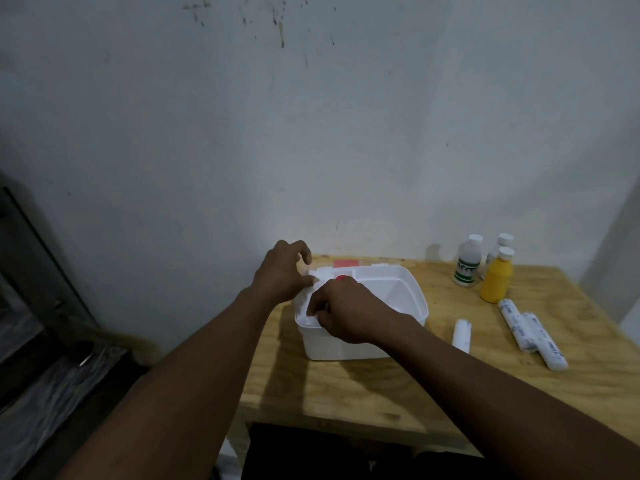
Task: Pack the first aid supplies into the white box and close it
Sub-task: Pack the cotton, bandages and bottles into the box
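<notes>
Head view: smooth, rounded white box [337, 348]

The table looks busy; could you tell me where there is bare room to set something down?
Widest bare patch: front of the table, between the white box and the near edge. Smaller: right of the yellow bottle. Crowded: bottles and bandage rolls right of the box; left hand and right hand grip a white tray at its left rim.

Box [346, 348]: on table [346, 393], toward its back edge.
Bottles [497, 278]: right of box, farther back.
Rolls [533, 337]: right of box, nearer.
</notes>
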Tool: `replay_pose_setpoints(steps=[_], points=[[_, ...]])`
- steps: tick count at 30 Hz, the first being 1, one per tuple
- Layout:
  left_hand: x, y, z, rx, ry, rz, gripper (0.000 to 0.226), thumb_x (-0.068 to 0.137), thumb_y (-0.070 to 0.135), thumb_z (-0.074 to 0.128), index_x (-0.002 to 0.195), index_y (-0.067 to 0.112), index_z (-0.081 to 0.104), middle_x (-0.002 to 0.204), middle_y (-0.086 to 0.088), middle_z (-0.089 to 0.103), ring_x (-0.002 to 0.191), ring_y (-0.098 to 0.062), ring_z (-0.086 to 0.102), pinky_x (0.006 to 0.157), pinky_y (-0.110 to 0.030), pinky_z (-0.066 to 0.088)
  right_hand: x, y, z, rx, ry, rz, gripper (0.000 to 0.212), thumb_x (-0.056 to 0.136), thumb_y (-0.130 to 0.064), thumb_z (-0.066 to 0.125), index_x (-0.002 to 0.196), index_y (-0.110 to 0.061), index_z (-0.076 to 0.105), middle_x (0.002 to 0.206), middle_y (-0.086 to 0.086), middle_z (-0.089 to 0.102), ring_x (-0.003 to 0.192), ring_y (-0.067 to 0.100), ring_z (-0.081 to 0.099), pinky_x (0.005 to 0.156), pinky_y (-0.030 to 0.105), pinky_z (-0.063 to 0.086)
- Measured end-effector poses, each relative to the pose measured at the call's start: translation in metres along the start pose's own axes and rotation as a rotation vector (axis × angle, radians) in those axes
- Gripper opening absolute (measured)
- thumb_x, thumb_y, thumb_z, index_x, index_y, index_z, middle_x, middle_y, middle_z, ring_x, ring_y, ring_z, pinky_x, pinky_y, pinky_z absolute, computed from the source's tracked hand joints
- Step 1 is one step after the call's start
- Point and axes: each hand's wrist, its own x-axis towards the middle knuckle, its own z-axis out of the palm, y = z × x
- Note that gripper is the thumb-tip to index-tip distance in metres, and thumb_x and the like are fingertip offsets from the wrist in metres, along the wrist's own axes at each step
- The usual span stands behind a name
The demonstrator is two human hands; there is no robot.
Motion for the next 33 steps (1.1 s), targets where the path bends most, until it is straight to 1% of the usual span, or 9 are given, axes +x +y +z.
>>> replay_pose_setpoints(steps=[3,6,12,16,20,24,26,30,33], points=[[-0.001,0.004,-0.007,-0.006,-0.02,0.057,0.023,0.073,0.025,0.086,0.084,0.028,0.066,0.109,0.0,0.054,0.093,-0.017,0.054,0.077,-0.029,0.051,-0.001,0.001,0.0,-0.012,-0.057,-0.005,0.033,0.091,-0.011,0.054,0.118,-0.015,0.071,0.116,0.006,0.073,0.096,0.019,0.062,0.078,0.022,0.043],[-0.003,0.003,-0.01,-0.03,-0.092,0.093,0.009,0.08,0.02,0.082,0.084,0.027,0.078,0.112,0.0,0.062,0.1,-0.017,0.057,0.088,-0.034,0.052,-0.003,0.004,0.002,-0.022,-0.066,-0.004,0.033,0.092,-0.012,0.053,0.121,-0.017,0.07,0.12,0.005,0.071,0.097,0.017,0.061,0.078,0.021,0.04],[-0.015,-0.006,0.003,-0.082,-0.151,0.012,0.02,0.093,0.011,0.066,0.108,0.016,0.079,0.122,-0.007,0.071,0.111,-0.023,0.063,0.083,-0.024,0.045,-0.005,0.006,0.005,-0.08,-0.026,-0.022,0.033,0.093,-0.015,0.054,0.121,-0.022,0.07,0.121,0.005,0.069,0.099,0.021,0.063,0.079,0.025,0.047],[-0.016,-0.004,0.009,-0.205,-0.13,-0.034,0.022,0.093,0.008,0.065,0.11,0.012,0.077,0.122,-0.008,0.072,0.105,-0.016,0.062,0.076,-0.013,0.043,-0.008,0.008,0.007,-0.167,0.03,-0.026,0.032,0.093,-0.018,0.055,0.123,-0.021,0.067,0.123,0.006,0.067,0.104,0.022,0.062,0.09,0.033,0.05],[-0.011,0.006,0.016,-0.244,-0.153,-0.031,0.022,0.094,0.006,0.063,0.111,0.01,0.077,0.123,-0.009,0.072,0.114,-0.024,0.063,0.087,-0.023,0.045,-0.011,0.018,0.006,-0.183,0.065,-0.017,0.032,0.093,-0.019,0.054,0.122,-0.021,0.067,0.125,0.005,0.066,0.107,0.022,0.061,0.092,0.035,0.048],[-0.008,0.013,0.019,-0.299,-0.17,-0.013,0.022,0.093,0.005,0.063,0.108,0.011,0.078,0.118,-0.009,0.074,0.111,-0.022,0.065,0.087,-0.024,0.047,-0.017,0.031,0.0,-0.084,0.091,0.001,0.034,0.09,-0.017,0.051,0.118,-0.024,0.07,0.12,0.005,0.069,0.102,0.023,0.063,0.091,0.039,0.052],[-0.007,0.016,0.016,-0.318,-0.168,0.001,0.024,0.09,0.003,0.063,0.103,0.014,0.08,0.115,-0.007,0.075,0.106,-0.016,0.064,0.087,-0.023,0.047,-0.022,0.035,-0.007,-0.022,0.135,-0.003,0.034,0.088,-0.016,0.051,0.114,-0.022,0.072,0.116,0.005,0.072,0.1,0.022,0.065,0.09,0.041,0.054],[-0.001,0.028,0.004,-0.347,-0.127,0.008,0.033,0.084,0.005,0.061,0.087,0.031,0.081,0.104,0.001,0.078,0.102,-0.011,0.068,0.09,-0.024,0.052,-0.033,0.043,-0.032,0.063,0.329,0.001,0.028,0.084,-0.015,0.055,0.101,-0.02,0.077,0.101,0.001,0.077,0.086,0.014,0.069,0.085,0.032,0.054],[0.003,0.05,-0.005,-0.34,-0.08,0.019,0.03,0.084,0.008,0.06,0.089,0.026,0.083,0.097,0.006,0.077,0.092,0.002,0.064,0.089,-0.022,0.049,-0.043,0.062,-0.061,0.074,0.479,0.026,0.026,0.079,-0.017,0.051,0.087,-0.019,0.076,0.088,-0.003,0.077,0.073,0.011,0.066,0.076,0.03,0.054]])
